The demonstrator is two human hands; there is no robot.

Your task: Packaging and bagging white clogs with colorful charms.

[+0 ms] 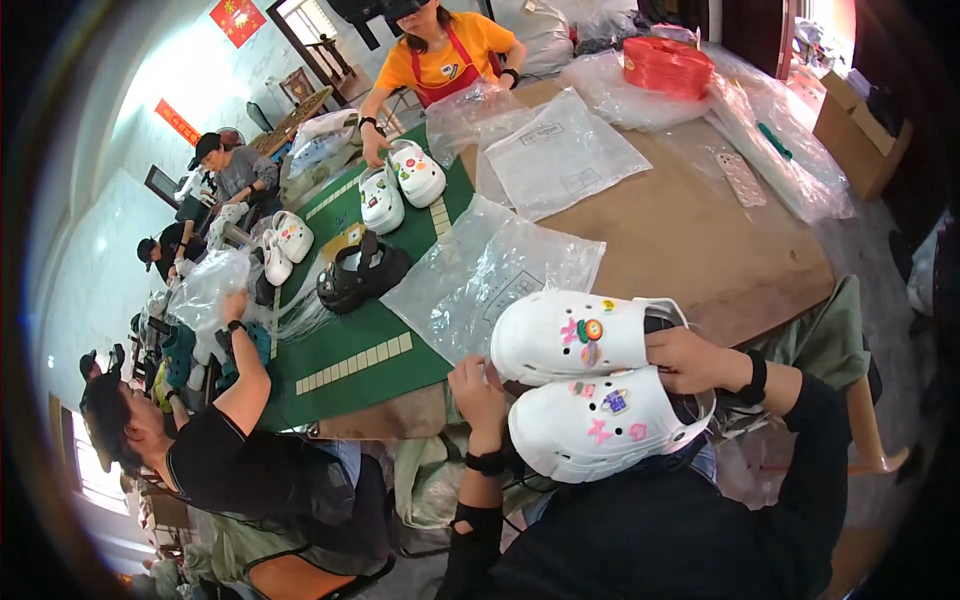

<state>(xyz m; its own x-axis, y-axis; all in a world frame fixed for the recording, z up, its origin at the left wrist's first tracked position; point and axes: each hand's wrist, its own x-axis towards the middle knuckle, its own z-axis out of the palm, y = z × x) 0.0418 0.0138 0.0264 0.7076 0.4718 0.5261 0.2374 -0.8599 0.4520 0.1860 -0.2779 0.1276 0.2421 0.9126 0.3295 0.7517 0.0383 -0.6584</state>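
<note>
I hold a pair of white clog shoes with coloured charms side by side over my lap at the table's near edge. My right hand (690,360) grips the heel ends of both, the upper clog (570,335) and the lower clog (600,420). My left hand (478,385) touches their toe ends, fingers curled against the lower clog. Both wrists wear black bands. Just beyond the clogs lies a clear plastic bag (480,275) on the table.
A brown table (690,240) carries more clear bags, a red stack (667,65) and a green mat (350,345) with black sandals (355,275) and white clogs (400,185). A person in orange stands at the far side; a person in black sits at my left.
</note>
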